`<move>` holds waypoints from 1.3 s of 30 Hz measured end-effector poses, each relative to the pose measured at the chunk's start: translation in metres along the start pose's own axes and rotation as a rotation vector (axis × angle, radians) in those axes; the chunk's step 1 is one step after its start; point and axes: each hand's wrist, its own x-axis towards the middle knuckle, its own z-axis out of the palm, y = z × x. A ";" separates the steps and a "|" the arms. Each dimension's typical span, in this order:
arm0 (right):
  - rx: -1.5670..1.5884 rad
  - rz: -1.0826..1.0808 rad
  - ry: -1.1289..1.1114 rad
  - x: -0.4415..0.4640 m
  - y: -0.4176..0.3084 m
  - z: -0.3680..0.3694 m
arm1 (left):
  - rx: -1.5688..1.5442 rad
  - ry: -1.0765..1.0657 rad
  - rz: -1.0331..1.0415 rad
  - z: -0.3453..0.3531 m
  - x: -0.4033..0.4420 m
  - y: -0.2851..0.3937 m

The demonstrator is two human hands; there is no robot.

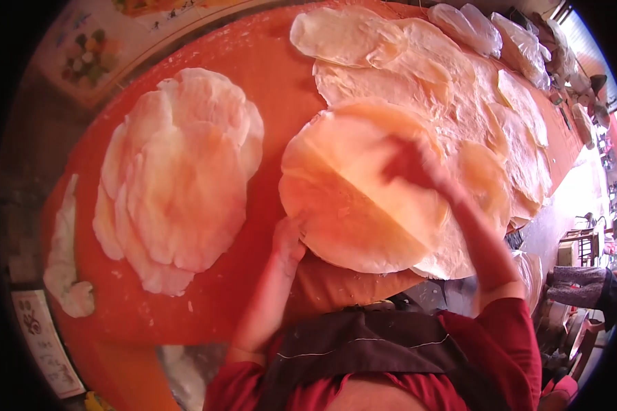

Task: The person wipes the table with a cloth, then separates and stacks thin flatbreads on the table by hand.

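The worktop (271, 89) glows orange-red. At the centre of the frame, the round sheet (349, 212) is peach, deeper orange toward its lower left; the stack of sheets (185, 185) at left is pale pinkish cream. Deep-red sleeves (507, 335) flank a blackish-brown apron (363, 325) with a thin white line.

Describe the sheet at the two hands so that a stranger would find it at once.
On the orange table, find the overlapping sheets at right. At their near left edge, a round sheet lies on top, the left hand at its rim, the blurred right hand over it. Unlike its wrinkled neighbours, it is a smoother disc crossed by a straight diagonal line.
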 end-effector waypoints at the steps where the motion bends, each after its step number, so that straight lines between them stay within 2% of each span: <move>1: -0.693 -0.124 -0.125 0.023 -0.016 -0.056 | 0.009 -0.023 -0.007 -0.008 0.003 -0.002; 3: -1.095 -0.510 -0.052 0.024 -0.084 -0.084 | -0.033 -0.053 -0.002 -0.007 0.002 -0.002; 4: -0.925 -0.318 -0.099 0.013 -0.127 -0.088 | -0.083 -0.058 0.010 -0.001 -0.002 0.000; 5: -1.053 -0.243 0.044 0.001 -0.161 -0.076 | -0.133 -0.064 0.024 0.003 -0.003 0.002; 6: -1.045 -0.283 0.072 -0.003 -0.188 -0.082 | -0.138 -0.060 0.028 -0.001 0.001 -0.002; 7: -1.094 -0.297 0.183 -0.018 -0.214 -0.056 | -0.139 -0.054 0.028 -0.011 0.006 -0.007; 8: -1.187 -0.365 0.041 -0.023 -0.246 -0.078 | -0.138 -0.048 0.025 -0.017 0.009 -0.010; 9: -1.271 -0.355 0.225 -0.031 -0.268 -0.068 | -0.109 -0.038 0.016 -0.017 0.008 -0.009; 12: -1.490 -0.452 0.426 -0.055 -0.306 -0.039 | -0.074 -0.056 -0.010 -0.008 0.002 0.000; 14: -1.581 -0.467 0.287 -0.053 -0.292 -0.013 | -0.129 -0.125 -0.021 0.005 -0.012 0.013; 15: -1.507 -0.626 0.276 -0.046 -0.267 -0.004 | -0.238 -0.225 -0.038 0.006 -0.016 0.019; 16: -1.604 -0.748 0.373 -0.037 -0.233 -0.002 | -0.271 -0.309 -0.022 0.011 -0.021 0.024; 17: -1.933 -0.759 0.332 -0.032 -0.210 0.011 | -0.302 -0.386 -0.004 0.015 -0.026 0.030; 18: -2.079 -0.573 0.307 -0.035 -0.180 0.043 | -0.333 -0.457 0.016 0.015 -0.029 0.033; 19: -2.055 -0.535 0.259 -0.033 -0.145 0.058 | -0.253 -0.509 0.054 0.016 -0.027 0.033; 20: -1.923 -0.521 0.120 -0.033 -0.112 0.066 | -0.205 -0.485 0.059 0.018 -0.027 0.032; 21: -1.939 -0.454 0.012 -0.028 -0.077 0.071 | -0.163 -0.428 0.060 0.024 -0.029 0.033; 22: -2.102 -0.482 -0.049 -0.025 -0.040 0.073 | -0.118 -0.376 0.060 0.031 -0.031 0.035; 24: -1.600 -0.361 -0.119 -0.024 -0.002 0.086 | -0.133 -0.401 0.101 0.038 -0.028 0.033; 26: -1.435 -0.390 -0.087 -0.031 0.019 0.092 | -0.089 -0.385 0.133 0.042 -0.026 0.031; 31: -1.263 -0.419 -0.036 -0.045 0.022 0.087 | -0.165 -0.441 0.165 0.042 -0.021 0.027; 35: -1.104 -0.130 -0.037 -0.044 0.008 0.084 | -0.103 -0.452 0.160 0.046 -0.022 0.030; 39: -1.099 -0.134 0.027 -0.039 0.008 0.083 | -0.023 -0.433 0.234 0.050 -0.027 0.026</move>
